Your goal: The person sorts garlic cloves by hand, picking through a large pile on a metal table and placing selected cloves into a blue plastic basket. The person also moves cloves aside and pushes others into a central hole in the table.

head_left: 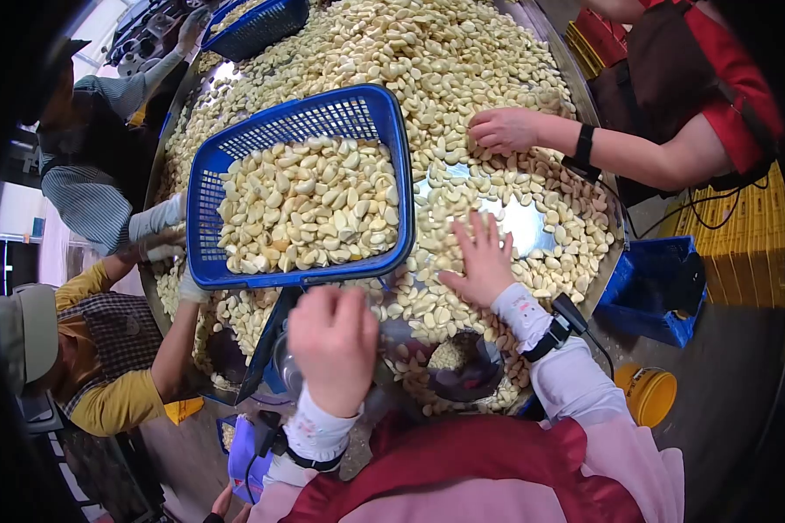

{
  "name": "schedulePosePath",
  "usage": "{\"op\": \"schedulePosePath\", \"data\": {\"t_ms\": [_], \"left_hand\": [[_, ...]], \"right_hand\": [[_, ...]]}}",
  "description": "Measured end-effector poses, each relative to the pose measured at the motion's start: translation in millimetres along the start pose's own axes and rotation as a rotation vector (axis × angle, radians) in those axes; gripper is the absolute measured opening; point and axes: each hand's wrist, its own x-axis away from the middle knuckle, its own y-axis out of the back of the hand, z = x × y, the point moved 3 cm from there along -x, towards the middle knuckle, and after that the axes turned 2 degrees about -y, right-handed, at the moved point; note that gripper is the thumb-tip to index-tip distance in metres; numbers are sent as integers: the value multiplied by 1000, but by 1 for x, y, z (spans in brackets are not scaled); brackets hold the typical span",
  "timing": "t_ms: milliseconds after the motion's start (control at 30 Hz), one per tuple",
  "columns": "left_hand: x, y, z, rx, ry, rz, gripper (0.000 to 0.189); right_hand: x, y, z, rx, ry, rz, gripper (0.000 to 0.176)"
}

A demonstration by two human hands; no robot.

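Nearest, the left hand (331, 340) sits just below the front rim of the blue basket (314, 120), its grip curled closed; what it holds cannot be told. Beyond it, the right hand (479, 260) lies flat, grip wide, fingers spread on the loose garlic cloves (462, 61) covering the metal table (523, 222). The basket, full of cloves, rests on the heap. Farther off, a co-worker's hand (506, 129) touches the cloves.
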Motion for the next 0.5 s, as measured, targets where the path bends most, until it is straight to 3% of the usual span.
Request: {"op": "schedulePosePath", "data": {"t_ms": [67,133,200,333,400,467,500], "left_hand": [[-31,27,16,-35,78,-258,20],[-59,19,35,-92,40,-329,17],[-64,16,31,-141,-8,-408,14],[-19,-16,-5,434,44,-9,9],[7,-36,-2,458,157,198,9],[29,-51,11,367,145,232,13],[36,-50,8,468,191,69,17]], "right_hand": [[19,8,27,-20,80,-339,71],[36,0,54,-278,314,-234,36],[64,-36,77,-50,638,-212,15],[57,-62,69,-144,557,-40,16],[55,-52,64,-190,551,60,18],[52,-6,35,-626,374,-145,16],[52,26,24,-787,200,-175,14]]}}
